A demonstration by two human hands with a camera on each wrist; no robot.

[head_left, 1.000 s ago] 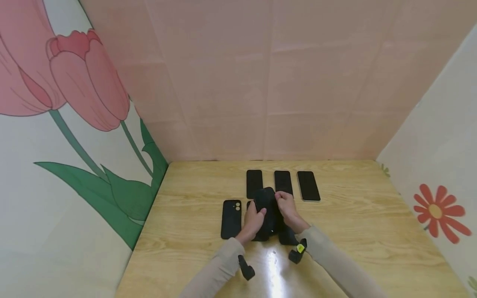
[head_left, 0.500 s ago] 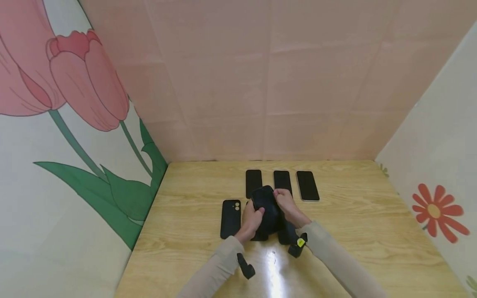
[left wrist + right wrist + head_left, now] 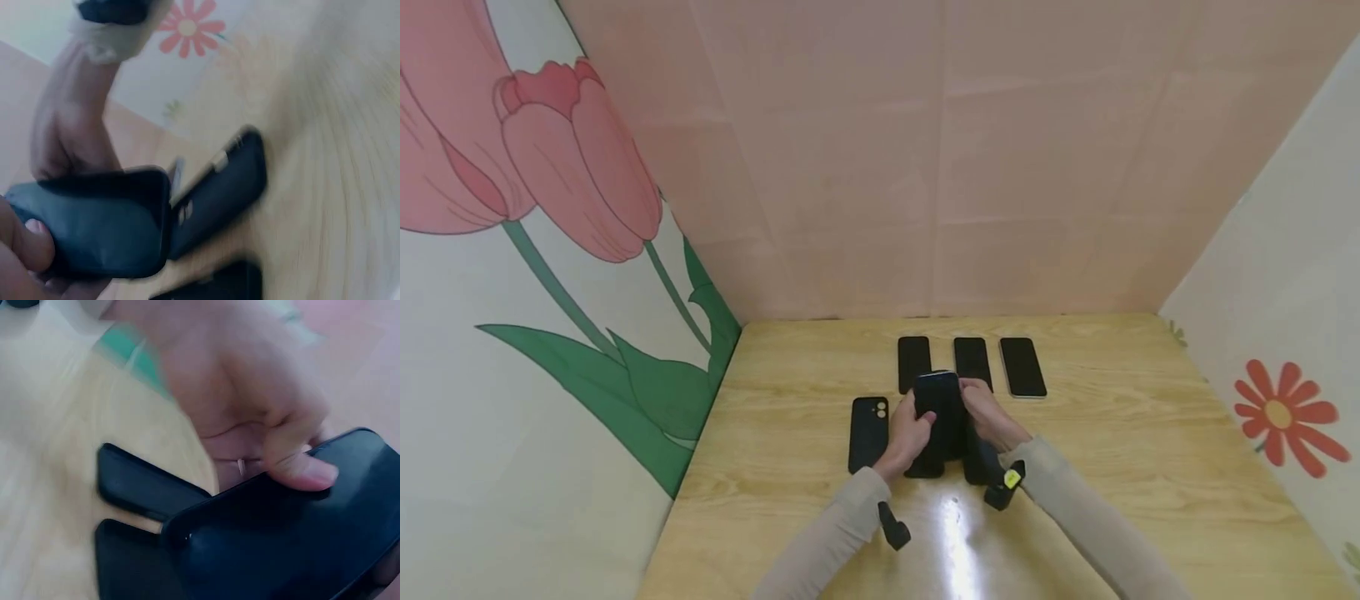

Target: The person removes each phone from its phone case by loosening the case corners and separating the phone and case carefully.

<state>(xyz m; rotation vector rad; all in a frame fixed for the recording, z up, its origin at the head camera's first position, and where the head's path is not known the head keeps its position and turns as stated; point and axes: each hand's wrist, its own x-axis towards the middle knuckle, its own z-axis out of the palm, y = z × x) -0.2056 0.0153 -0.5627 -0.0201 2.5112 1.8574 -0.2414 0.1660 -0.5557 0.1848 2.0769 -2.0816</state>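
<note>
A phone in a black case is held between both hands above the table. Light catches a thin silvery edge along its top; how the phone sits in the case cannot be told. My left hand grips its left side, with the thumb lying over the front. At the upper right edge, my right hand pinches it, most fingers hidden behind. Below the hands lie a black case and another, both partly covered. One more black case, with camera holes, lies left of my left hand.
Along the back of the wooden table lie a black phone, a second phone and a silver-edged phone. A pink wall rises behind them, and flower-printed walls stand at both sides.
The held case has tilted so its silvery top edge shows. My right hand has shifted slightly along its right edge. My left hand keeps its grip.
</note>
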